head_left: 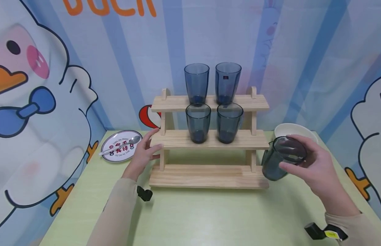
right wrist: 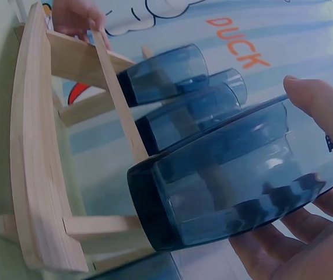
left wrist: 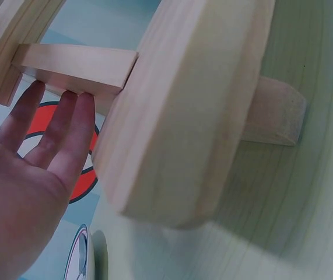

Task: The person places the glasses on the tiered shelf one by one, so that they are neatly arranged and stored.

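My right hand holds a blue-grey drinking glass, tilted, off the right end of a three-tier wooden rack. In the right wrist view the thumb and fingers lie on opposite sides of this glass. My left hand touches the rack's left end, around the middle shelf. In the left wrist view fairly straight fingers rest against an upright. Two glasses stand on the top shelf and two more on the middle one. Part of another glass shows below the held glass.
At the left, an oval plate with printed characters carries a spoon. A white dish sits behind my right hand, partly hidden. A cartoon duck curtain hangs close behind the rack on the pale green table.
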A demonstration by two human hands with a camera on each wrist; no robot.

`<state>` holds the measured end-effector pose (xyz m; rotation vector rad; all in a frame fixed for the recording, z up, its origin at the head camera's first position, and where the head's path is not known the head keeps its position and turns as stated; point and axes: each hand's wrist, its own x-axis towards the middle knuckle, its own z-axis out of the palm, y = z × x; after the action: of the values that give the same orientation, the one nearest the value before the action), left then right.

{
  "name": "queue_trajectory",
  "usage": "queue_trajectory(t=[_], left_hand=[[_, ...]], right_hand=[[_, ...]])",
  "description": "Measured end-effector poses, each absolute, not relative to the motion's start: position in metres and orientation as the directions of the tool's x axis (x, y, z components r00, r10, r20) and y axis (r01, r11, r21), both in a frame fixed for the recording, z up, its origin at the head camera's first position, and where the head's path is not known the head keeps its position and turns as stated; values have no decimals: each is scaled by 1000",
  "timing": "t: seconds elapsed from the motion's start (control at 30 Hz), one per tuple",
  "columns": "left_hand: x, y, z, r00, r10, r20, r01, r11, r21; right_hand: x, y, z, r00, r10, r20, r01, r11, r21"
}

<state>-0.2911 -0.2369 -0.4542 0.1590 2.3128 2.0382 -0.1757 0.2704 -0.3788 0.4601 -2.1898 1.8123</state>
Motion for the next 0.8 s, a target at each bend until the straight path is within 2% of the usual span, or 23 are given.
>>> queue_trajectory(t=[0.13,0.37,0.57,0.8], left_hand=[[-292,-237,-453,-994,110,27,41,128,991],[-292,-237,-453,-994,106,29,43,134,990],[-292,-238,-454,-994,104,26,40,136,990],[-291,-237,-454,-994,109,25,41,141,989]], right_hand=[[-180,254,-376,-916,-121,383,-401,201,-894],[-190,228,-379,-906,-213,367,-399,137,-906],[-196,208,-383,-910,-241,337,-384,185,-905],[-203,187,-391,-913,-268,307,-357,159,-921]])
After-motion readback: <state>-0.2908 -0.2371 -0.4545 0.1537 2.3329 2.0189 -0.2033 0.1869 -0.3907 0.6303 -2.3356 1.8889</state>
